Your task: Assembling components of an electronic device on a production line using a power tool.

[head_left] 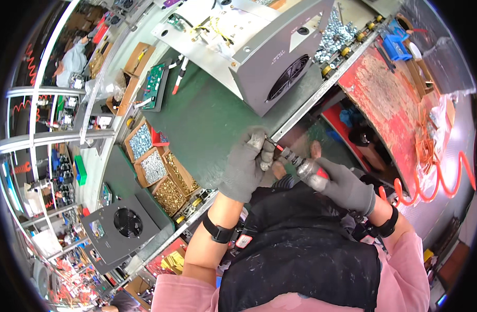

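Gloved fingers (317, 179) of the right hand (345, 188) wrap around a red-and-dark driver tool (291, 157), its thin tip pointing toward the left hand (243, 165). That hand's fingers curl close together beside the tip; whether they pinch anything is hidden. The tool is in front of the black apron (301, 234), near the edge of the green surface (197, 125), where a grey fan panel (264, 67) stands beyond both hands.
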Demonstrator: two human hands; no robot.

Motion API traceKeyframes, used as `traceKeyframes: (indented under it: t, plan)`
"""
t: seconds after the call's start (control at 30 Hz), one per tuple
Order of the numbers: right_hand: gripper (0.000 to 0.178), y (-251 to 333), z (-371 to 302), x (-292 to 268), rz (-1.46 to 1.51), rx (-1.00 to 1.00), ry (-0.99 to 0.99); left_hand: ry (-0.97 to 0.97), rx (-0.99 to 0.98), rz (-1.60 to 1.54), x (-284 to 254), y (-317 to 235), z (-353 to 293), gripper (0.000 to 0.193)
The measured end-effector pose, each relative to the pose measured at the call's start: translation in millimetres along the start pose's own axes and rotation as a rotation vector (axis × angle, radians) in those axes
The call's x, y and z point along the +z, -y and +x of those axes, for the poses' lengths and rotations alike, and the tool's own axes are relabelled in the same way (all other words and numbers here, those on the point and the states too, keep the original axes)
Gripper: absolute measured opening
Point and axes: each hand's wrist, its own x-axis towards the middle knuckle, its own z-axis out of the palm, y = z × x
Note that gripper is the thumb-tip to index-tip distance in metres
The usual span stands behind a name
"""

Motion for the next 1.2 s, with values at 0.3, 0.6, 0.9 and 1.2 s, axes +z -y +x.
traceKeyframes:
  t: [0.3,0.6,0.9,1.2]
  plan:
    - [0.070,5,21,9,0.009,-0.128,-0.113,-0.189,0.023,0.330,-12,-45,39,0.035]
    - [0.072,23,28,9,-0.197,0.018,-0.184,-0.114,0.003,0.395,-16,-56,72,0.013]
    - [0.061,41,29,1,-0.244,0.094,-0.192,-0.131,-0.074,0.323,-14,-63,71,0.012]
    - [0.061,42,34,-2,-0.242,0.094,-0.167,-0.039,-0.091,0.169,-36,-50,62,0.020]
